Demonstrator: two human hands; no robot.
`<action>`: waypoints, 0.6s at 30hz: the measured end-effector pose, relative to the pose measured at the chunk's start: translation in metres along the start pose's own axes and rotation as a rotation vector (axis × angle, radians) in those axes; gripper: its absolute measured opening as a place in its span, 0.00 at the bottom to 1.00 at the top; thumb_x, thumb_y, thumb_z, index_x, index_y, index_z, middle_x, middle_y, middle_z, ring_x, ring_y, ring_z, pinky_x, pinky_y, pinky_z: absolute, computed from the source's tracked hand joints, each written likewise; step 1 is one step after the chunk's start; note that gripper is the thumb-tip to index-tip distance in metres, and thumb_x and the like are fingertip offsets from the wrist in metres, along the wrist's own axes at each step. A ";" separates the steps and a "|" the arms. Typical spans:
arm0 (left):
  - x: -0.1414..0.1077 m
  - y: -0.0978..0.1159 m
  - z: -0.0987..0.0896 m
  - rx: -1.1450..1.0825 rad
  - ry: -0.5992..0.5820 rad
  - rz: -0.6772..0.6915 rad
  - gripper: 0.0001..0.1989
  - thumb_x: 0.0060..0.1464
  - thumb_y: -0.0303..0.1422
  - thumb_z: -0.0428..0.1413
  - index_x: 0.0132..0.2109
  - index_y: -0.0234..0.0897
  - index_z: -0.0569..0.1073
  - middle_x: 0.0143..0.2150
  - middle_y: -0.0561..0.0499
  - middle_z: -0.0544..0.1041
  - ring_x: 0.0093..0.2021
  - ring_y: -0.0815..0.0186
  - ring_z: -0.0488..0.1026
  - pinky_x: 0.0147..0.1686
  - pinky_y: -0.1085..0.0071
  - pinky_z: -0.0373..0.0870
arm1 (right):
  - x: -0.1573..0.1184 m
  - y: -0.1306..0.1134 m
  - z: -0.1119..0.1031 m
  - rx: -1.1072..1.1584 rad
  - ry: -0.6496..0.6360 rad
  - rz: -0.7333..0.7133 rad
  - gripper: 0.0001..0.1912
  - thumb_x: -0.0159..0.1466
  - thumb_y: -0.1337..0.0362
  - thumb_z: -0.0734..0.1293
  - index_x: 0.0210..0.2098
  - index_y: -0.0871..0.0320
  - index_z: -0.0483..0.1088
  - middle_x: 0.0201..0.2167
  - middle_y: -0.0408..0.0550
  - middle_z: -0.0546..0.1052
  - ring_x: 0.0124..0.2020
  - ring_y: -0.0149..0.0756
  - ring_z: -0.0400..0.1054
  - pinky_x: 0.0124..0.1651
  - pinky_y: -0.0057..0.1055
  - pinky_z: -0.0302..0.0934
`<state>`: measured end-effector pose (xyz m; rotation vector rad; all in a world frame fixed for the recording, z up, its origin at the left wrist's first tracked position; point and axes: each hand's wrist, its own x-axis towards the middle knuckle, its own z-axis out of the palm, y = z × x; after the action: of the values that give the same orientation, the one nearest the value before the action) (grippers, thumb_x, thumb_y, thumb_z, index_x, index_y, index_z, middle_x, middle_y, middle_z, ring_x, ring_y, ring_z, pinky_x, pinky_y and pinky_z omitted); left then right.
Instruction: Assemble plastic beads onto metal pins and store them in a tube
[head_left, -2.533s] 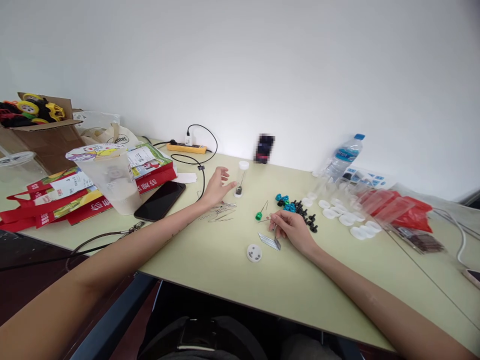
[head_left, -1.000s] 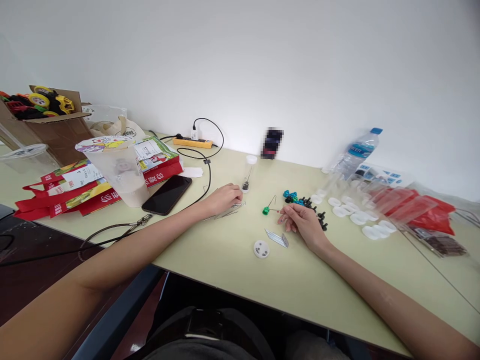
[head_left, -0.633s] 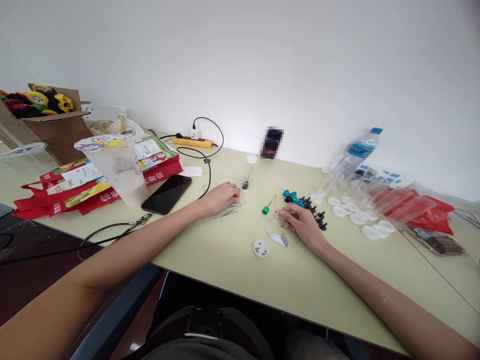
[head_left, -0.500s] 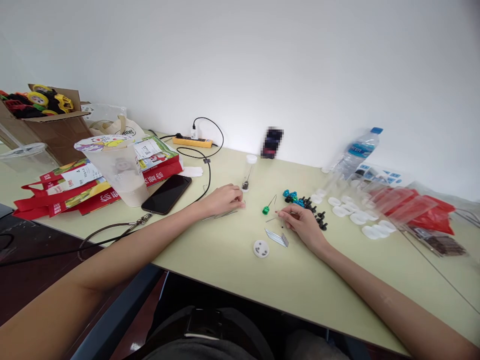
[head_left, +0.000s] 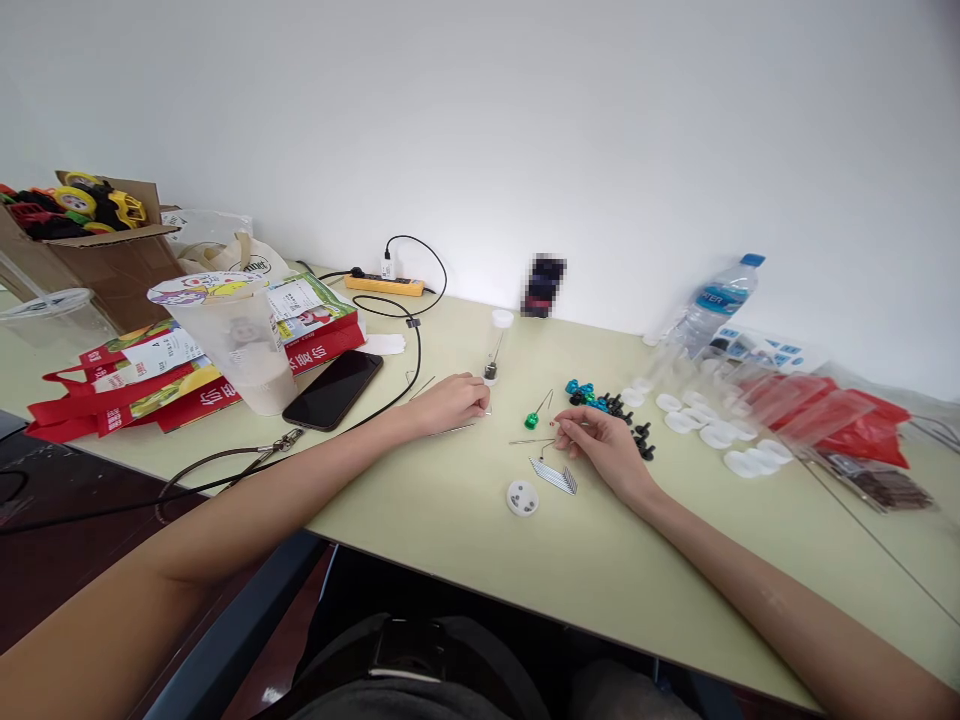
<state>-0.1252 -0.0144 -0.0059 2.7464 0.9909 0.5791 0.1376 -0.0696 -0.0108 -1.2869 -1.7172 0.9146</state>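
Note:
My right hand (head_left: pixel 604 445) is closed, thumb and fingertips pinching a thin bent metal rod (head_left: pixel 531 442) above the table. A small dark tip (head_left: pixel 541 458) hangs just below it. My left hand (head_left: pixel 457 402) rests on the table with fingers curled; what they grip is too small to make out. Thin metal rods (head_left: pixel 450 431) lie by that hand. Between the hands sits a shiny green knob (head_left: pixel 532 421) with a bent rod rising from it. Near me are a row of bent rods (head_left: pixel 553 476) and a white cap (head_left: pixel 522 498) holding several small dark pieces.
A clear tube (head_left: pixel 498 348) stands behind my left hand. Blue and black knobs (head_left: pixel 619 408), white discs (head_left: pixel 716 434) and clear tubes (head_left: pixel 787 405) lie right, before a water bottle (head_left: pixel 724 300). Left are a phone (head_left: pixel 334 388), a drink cup (head_left: pixel 251 350) and a cable (head_left: pixel 416 375).
The rod at my right fingertips has turned and now points further left, its dark tip shifted left. My left hand has shifted slightly, with its fingers more curled.

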 end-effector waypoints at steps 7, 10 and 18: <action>0.001 -0.005 0.007 0.050 0.009 -0.007 0.04 0.55 0.27 0.49 0.32 0.36 0.65 0.35 0.50 0.72 0.37 0.64 0.66 0.39 0.69 0.60 | -0.005 -0.006 0.001 -0.200 0.022 -0.055 0.13 0.61 0.53 0.61 0.36 0.56 0.69 0.23 0.44 0.70 0.25 0.34 0.65 0.26 0.29 0.58; 0.000 -0.005 0.006 0.071 0.025 -0.011 0.04 0.56 0.27 0.48 0.32 0.36 0.64 0.34 0.50 0.71 0.37 0.64 0.65 0.38 0.69 0.60 | -0.006 -0.007 0.000 -0.221 0.014 -0.058 0.14 0.61 0.54 0.60 0.36 0.56 0.69 0.23 0.44 0.70 0.25 0.34 0.65 0.25 0.29 0.57; 0.000 -0.006 0.005 0.083 0.082 -0.069 0.07 0.57 0.25 0.43 0.33 0.36 0.64 0.30 0.50 0.70 0.32 0.65 0.66 0.34 0.70 0.59 | -0.004 -0.006 -0.001 -0.187 0.016 -0.023 0.11 0.61 0.55 0.60 0.36 0.55 0.69 0.24 0.44 0.71 0.24 0.31 0.63 0.24 0.27 0.55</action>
<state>-0.1267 -0.0102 -0.0126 2.7666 1.1488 0.6580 0.1364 -0.0748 -0.0057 -1.3876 -1.8353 0.7422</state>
